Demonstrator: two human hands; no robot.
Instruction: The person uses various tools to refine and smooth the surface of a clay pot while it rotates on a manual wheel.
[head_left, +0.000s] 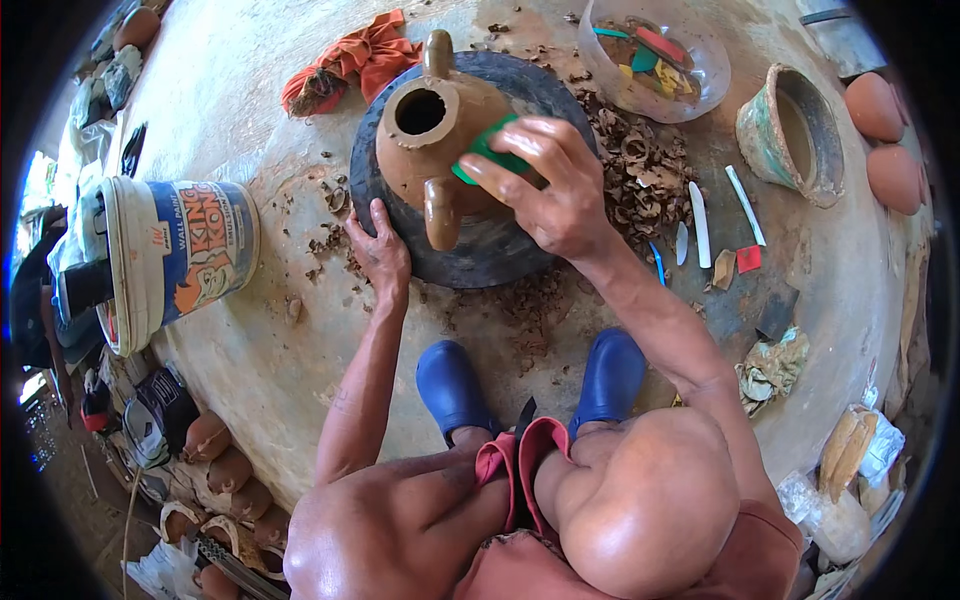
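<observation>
From my end of the feed, I judge the shaping to be well advanced and the surface work to be under way. The brown, damp-looking clay vessel (425, 158) sits on a dark, round turning disc (470, 266) on the grey concrete floor (272, 372). Its rounded body is built up, a round mouth stands at the top, and two stubby clay projections, one on the far side (437, 55) and one on the near side (439, 215), are already attached.

My right hand (555, 185) has its fingers closed around a flat green piece, apparently a plastic scraper (488, 152), held against the vessel's right flank. My left hand (383, 250) grasps nothing that I can make out: its fingers are loosely spread at the disc's left edge, thumb raised, and I cannot tell whether any fingertips hook beneath.

The heap of curled brown clay shavings (645, 170) right of the disc suggests plenty has been trimmed off. What remains, as I read it, is evening out the skin: the near side looks fairly smooth, but the mouth's edge appears slightly ragged, and the flank behind my right hand is hidden, so I can't grade it. The slim white strips (700, 225) lie unused to the right, near the clay-smeared, greenish pot (763, 132). The crumpled orange cloth (365, 60) lies beyond the disc to the left, also untouched.
</observation>
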